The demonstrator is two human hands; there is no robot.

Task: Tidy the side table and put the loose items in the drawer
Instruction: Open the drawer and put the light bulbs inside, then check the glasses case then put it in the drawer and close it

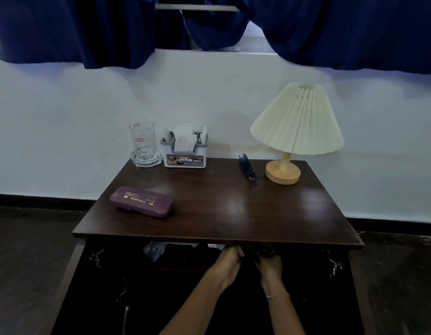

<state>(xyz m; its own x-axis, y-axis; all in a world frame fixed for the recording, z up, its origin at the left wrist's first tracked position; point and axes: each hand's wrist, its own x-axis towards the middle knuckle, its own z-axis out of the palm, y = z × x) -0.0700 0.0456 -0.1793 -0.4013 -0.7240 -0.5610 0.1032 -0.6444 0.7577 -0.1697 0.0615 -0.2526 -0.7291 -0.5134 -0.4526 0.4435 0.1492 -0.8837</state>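
Under the side table point(233, 213) edge, 2 hands point(230, 263)

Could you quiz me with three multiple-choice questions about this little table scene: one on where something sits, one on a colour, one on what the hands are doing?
1. Where is the lamp on the table?
A. back right corner
B. front left corner
C. centre

2. What colour is the glasses case?
A. yellow
B. purple
C. white

3. Where are the two hands?
A. lifting the glass
B. resting on the tabletop
C. reaching below the table's front edge

Answers:
1 A, its wooden base stands near the far right edge.
2 B, the case at the front left is purple with gold lettering.
3 C, the left hand and right hand are both under the edge; their grip is hidden in shadow.
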